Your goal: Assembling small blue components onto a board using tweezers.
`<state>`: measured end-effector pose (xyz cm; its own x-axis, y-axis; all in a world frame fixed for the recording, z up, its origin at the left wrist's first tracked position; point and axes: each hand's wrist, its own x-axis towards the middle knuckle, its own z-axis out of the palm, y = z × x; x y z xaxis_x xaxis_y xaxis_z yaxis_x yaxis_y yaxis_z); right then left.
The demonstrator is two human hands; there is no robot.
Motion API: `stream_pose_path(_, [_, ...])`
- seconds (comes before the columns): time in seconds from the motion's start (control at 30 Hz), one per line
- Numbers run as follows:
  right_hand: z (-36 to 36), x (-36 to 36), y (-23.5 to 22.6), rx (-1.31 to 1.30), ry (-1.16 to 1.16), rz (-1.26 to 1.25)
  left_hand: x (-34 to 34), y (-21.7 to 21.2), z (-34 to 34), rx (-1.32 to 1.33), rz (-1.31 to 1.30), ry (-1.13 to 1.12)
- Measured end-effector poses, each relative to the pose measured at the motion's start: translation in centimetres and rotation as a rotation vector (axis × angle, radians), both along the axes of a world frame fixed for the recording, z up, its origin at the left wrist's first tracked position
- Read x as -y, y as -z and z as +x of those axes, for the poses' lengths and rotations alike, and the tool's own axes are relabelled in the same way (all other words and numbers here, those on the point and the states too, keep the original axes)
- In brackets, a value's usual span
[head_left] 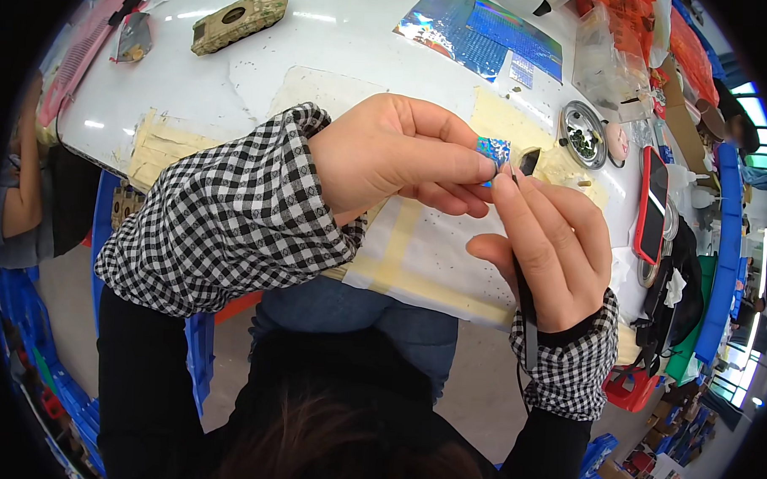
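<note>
A small foil sticker (493, 150), glittering blue and holographic, was pinched against a slim black matt tool (525, 287). The table (356, 44) was seen as glossy white, patched with dull beige paper tape (163, 143). Larger holographic foil sheets (479, 32) shone iridescent. A round metal dish (583, 124) gleamed; checked woven cloth cuffs (232, 209) looked soft and matt.

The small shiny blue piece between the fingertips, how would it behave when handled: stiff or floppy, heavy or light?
The holographic piece looks thin like foil, so probably floppy and very light. The left hand pinches it with fingertips only, suggesting little weight. Its glossy face may be slippery.
</note>
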<state>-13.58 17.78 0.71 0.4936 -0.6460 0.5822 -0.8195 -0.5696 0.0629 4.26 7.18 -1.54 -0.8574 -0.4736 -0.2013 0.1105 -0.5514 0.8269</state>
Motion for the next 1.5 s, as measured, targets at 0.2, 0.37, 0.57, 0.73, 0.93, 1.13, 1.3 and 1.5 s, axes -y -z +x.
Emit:
stream_pose_path(0.2, [0.3, -0.1, 0.1, -0.145, 0.010, -0.142, 0.0, 0.0, -0.1, 0.008, 0.014, -0.004])
stream_pose_path(0.37, [0.2, 0.1, 0.3, -0.170, -0.004, -0.163, 0.1, 0.1, -0.1, 0.007, 0.013, -0.001])
stream_pose_path(0.57, [0.2, 0.0, 0.1, -0.176, -0.005, -0.150, 0.0, -0.1, 0.0, 0.018, -0.007, -0.011])
stream_pose_path(0.73, [0.1, -0.2, 0.1, -0.169, -0.001, -0.132, 0.0, 0.1, -0.1, 0.012, -0.050, -0.015])
stream_pose_path(0.93, [0.0, -0.3, 0.2, -0.156, 0.005, -0.119, 0.1, 0.1, -0.1, 0.028, -0.091, -0.022])
stream_pose_path(1.13, [0.1, -0.6, -0.5, -0.138, 0.012, -0.090, 0.0, -0.3, 0.1, 0.047, -0.113, -0.043])
stream_pose_path(1.3, [-0.1, -0.2, -0.2, -0.137, -0.085, -0.024, 0.5, 0.2, 0.2, 0.101, -0.145, -0.165])
stream_pose_path(1.5, [0.3, -0.3, 0.6, -0.188, -0.162, 0.082, 0.8, 0.4, 0.3, 0.104, -0.174, -0.251])
